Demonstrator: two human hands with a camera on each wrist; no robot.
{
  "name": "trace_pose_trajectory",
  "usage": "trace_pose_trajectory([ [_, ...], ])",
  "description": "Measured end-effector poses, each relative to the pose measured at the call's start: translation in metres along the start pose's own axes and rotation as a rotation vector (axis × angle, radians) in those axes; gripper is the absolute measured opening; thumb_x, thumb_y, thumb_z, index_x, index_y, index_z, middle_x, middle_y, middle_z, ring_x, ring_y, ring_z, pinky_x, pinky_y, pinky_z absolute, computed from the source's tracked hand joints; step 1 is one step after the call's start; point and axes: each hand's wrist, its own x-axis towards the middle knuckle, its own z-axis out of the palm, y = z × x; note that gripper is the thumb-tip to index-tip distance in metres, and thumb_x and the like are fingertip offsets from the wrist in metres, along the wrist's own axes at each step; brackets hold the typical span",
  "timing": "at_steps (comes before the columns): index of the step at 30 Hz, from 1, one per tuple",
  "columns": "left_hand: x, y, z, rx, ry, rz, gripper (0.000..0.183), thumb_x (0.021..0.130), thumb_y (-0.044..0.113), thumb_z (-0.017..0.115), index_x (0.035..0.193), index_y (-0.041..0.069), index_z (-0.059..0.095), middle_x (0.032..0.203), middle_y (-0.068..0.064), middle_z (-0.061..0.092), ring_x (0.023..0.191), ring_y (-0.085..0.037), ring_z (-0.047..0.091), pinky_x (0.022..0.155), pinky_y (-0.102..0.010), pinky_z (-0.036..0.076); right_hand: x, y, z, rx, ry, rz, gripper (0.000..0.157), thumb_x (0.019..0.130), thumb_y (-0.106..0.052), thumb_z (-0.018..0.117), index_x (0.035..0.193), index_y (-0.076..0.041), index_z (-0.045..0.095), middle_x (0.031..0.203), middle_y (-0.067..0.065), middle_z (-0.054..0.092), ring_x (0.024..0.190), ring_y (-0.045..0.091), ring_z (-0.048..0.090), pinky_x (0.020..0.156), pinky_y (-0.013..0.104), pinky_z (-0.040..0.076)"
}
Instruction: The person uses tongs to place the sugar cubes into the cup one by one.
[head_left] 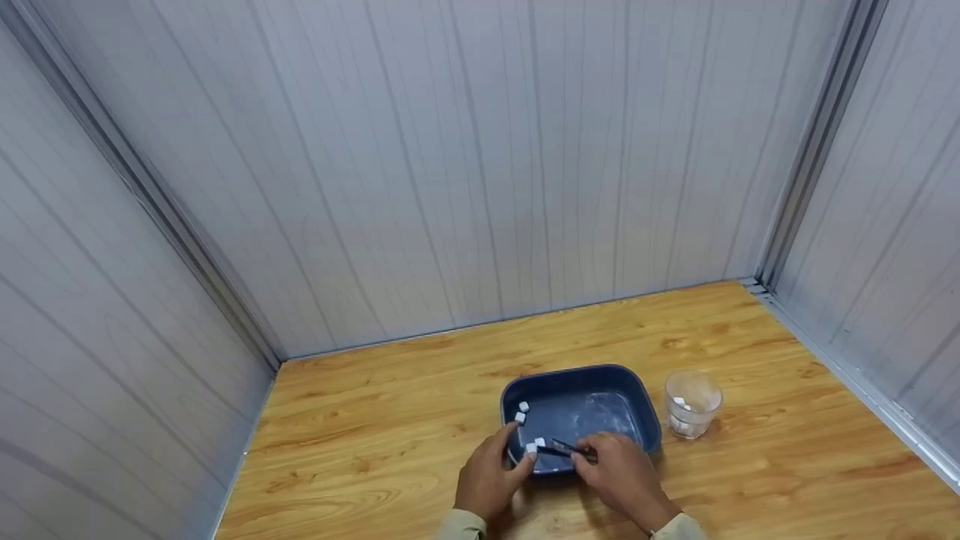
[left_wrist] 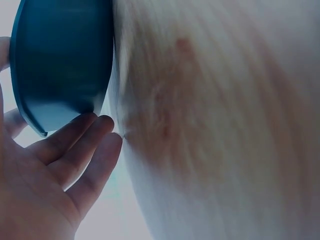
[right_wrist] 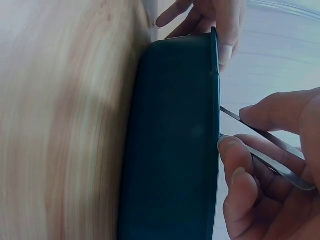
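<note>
A dark blue rectangular dish [head_left: 600, 412] sits on the table, with several small white cubes [head_left: 520, 418] along its left side. My left hand [head_left: 486, 476] holds the dish's front left corner; in the left wrist view three fingertips [left_wrist: 104, 124] rest against the outer wall. My right hand [head_left: 622, 476] pinches dark tweezers [right_wrist: 270, 162] over the front rim, their two arms spread apart. The tweezers' tips reach into the dish close to two cubes near the left thumb. Whether they touch a cube, I cannot tell.
A clear plastic cup [head_left: 694, 405] with several white cubes inside stands just right of the dish. The wood-patterned table [head_left: 360, 435] meets pale panel walls [head_left: 420, 165] at the back and both sides.
</note>
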Motion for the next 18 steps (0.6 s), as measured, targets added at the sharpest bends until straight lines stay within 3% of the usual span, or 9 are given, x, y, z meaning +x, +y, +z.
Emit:
trace_pose_trajectory([
  [10,-0.0010,-0.0010,-0.0007,-0.018,-0.010,-0.020,0.059,0.077,0.054,0.067,0.129,0.030,0.053,0.111,0.004,0.061,0.099,-0.014,0.058,0.083,-0.040,0.047,0.0075,-0.0081,0.0049,-0.002,-0.107,0.105,0.016,0.080,-0.027,0.070,0.089,-0.015,0.072,0.084,-0.005,0.066,0.079,0.013,0.061,0.071,0.038,0.050],
  [16,-0.0010,-0.0009,-0.0007,-0.019,0.006,0.016,0.059,0.077,0.053,0.067,0.129,0.029,0.053,0.111,0.004,0.061,0.098,-0.014,0.058,0.082,-0.040,0.047,0.0087,-0.0083,0.0055,-0.005,-0.103,0.111,0.014,0.080,-0.027,0.070,0.088,-0.016,0.072,0.083,-0.005,0.065,0.078,0.012,0.060,0.070,0.038,0.049],
  [18,-0.0009,-0.0011,-0.0008,-0.013,0.012,0.041,0.060,0.077,0.053,0.067,0.130,0.028,0.053,0.108,0.004,0.062,0.091,-0.013,0.058,0.077,-0.038,0.048,0.0085,-0.0077,0.0053,-0.009,-0.095,0.096,0.013,0.080,-0.027,0.071,0.086,-0.016,0.072,0.082,-0.006,0.065,0.077,0.012,0.060,0.069,0.037,0.049],
])
